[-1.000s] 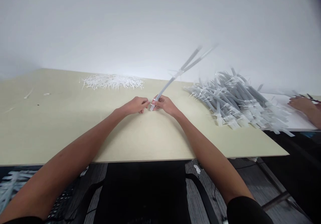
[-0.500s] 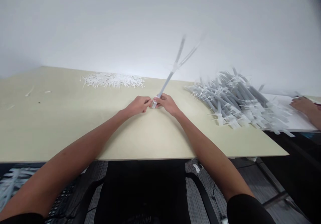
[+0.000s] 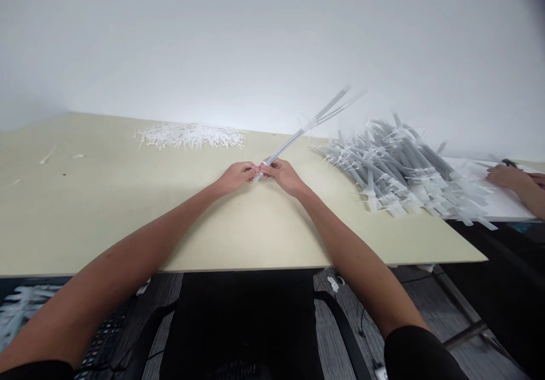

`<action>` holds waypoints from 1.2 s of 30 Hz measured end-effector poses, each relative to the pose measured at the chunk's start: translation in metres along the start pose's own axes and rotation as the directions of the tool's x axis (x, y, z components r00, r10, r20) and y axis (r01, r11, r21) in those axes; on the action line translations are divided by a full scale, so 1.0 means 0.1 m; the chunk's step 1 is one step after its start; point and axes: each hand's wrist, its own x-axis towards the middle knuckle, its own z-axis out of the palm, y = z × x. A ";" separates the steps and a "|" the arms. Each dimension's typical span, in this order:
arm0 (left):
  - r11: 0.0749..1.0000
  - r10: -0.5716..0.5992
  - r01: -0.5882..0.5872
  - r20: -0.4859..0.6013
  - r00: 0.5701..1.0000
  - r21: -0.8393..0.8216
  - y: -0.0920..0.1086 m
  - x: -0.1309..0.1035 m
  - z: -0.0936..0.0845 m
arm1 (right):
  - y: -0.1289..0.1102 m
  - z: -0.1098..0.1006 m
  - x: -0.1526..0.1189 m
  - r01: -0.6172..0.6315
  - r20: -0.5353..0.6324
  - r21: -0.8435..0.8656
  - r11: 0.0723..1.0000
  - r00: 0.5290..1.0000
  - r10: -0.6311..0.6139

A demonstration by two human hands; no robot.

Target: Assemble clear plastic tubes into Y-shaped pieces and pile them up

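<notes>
"How much room is there?"

"Most lies leftward: the surface [image 3: 106,209] spreads wide there, with strips [image 3: 191,136] heaped near its back edge. Rightward, the pile [image 3: 392,164] of tubes crowds the back, some ends jutting past the right edge. The near edge passes under both forearms."

"And the tube [image 3: 285,147]?"

"Over the middle, its near end clamped in the right grip [image 3: 284,176]. The left grip [image 3: 235,176] is right at that end (fingers bunched, so I can't tell whether they pinch anything)."

"Anything different?"

"Half a second ago the tube stood steeper; now its forked end leans lower, to the right."
</notes>
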 end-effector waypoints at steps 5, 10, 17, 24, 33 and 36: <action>0.983 0.007 -0.009 0.011 1.000 0.181 0.06 -0.04 -0.10 | -0.12 0.06 -0.04 -0.078 0.059 0.032 0.996 0.995 0.076; 0.980 0.000 -0.004 0.018 1.000 0.200 0.11 -0.08 -0.13 | -0.23 0.11 -0.09 -0.133 0.129 0.073 0.988 0.984 0.123; 0.943 0.069 -0.056 -0.027 0.997 0.329 0.05 -0.06 -0.06 | -0.16 0.11 -0.07 -0.172 0.032 0.040 0.984 0.985 0.171; 0.704 0.298 -0.309 0.128 0.946 0.639 -0.09 -0.08 -0.01 | -0.06 0.08 -0.04 -0.139 0.011 -0.054 0.989 0.990 0.139; 0.883 0.141 -0.130 0.010 0.990 0.451 0.07 -0.11 0.00 | -0.06 0.09 -0.05 -0.141 -0.021 0.014 0.990 0.990 0.141; 0.922 0.114 -0.098 -0.021 0.993 0.374 0.16 -0.14 -0.01 | -0.15 0.08 -0.07 -0.156 0.023 0.112 0.981 0.988 0.154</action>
